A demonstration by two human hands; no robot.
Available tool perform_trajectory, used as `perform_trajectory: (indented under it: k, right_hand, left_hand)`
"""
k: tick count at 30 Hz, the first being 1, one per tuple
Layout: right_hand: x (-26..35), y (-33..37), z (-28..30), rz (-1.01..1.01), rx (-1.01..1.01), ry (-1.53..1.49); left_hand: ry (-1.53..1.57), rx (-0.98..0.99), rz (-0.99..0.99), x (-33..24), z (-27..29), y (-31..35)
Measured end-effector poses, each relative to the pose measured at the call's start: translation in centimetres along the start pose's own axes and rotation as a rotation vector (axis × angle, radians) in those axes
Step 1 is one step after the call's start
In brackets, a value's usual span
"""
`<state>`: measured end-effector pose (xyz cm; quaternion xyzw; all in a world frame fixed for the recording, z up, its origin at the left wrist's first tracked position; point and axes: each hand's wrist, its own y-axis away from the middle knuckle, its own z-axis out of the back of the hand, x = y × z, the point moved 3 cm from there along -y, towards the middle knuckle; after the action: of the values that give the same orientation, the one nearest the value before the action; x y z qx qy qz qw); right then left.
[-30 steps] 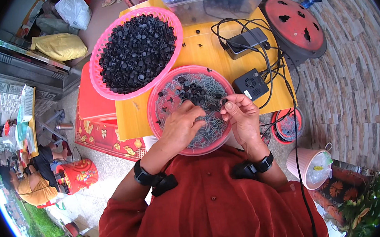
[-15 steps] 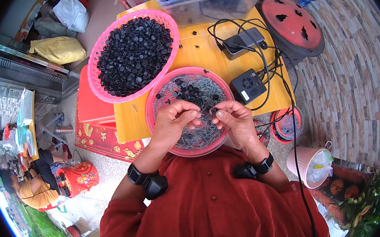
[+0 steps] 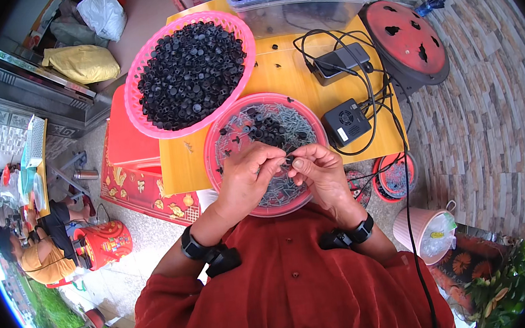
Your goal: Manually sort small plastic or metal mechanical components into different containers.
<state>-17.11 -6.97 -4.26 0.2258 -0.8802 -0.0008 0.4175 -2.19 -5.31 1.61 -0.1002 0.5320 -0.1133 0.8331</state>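
Observation:
My left hand (image 3: 252,179) and my right hand (image 3: 320,176) meet fingertip to fingertip over a red-pink bowl (image 3: 210,159). Thumb and forefinger of the right pinch a small black plastic cap (image 3: 289,160). The left fingertips are closed against it; whatever they hold is too small to make out. In the bowl lie many thin silvery screws (image 3: 295,121), with a heap of black caps (image 3: 267,130) among them. Beyond it to the left, a pink woven-edge basket (image 3: 132,104) is piled with black caps (image 3: 194,76).
A clear plastic box (image 3: 298,14) of black pieces stands at the table's (image 3: 180,165) far edge. Black cables (image 3: 370,100) run beside a power bank (image 3: 342,61) and a black boxy device (image 3: 346,123). A pink bucket (image 3: 417,231) stands at right; another person (image 3: 47,254) sits far left.
My hands have come together, the left moving right and the right moving slightly left, so their fingertips now meet at the black cap. The whole view has shifted slightly.

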Motion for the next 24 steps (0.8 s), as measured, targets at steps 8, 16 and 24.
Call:
perform_trajectory:
  k: [8, 16, 24]
  right_hand:
    - [0.0, 0.2, 0.3, 0.046, 0.011, 0.075]
    - [0.0, 0.8, 1.3, 0.016, 0.050, -0.007]
    - [0.4, 0.7, 1.1, 0.002, -0.064, -0.023]
  left_hand:
    - [-0.146, 0.082, -0.120, -0.9, -0.5, 0.2]
    - [-0.044, 0.165, -0.101, -0.6, -1.4, 0.3]
    - [0.135, 0.045, 0.079, -0.2, -1.1, -0.2]
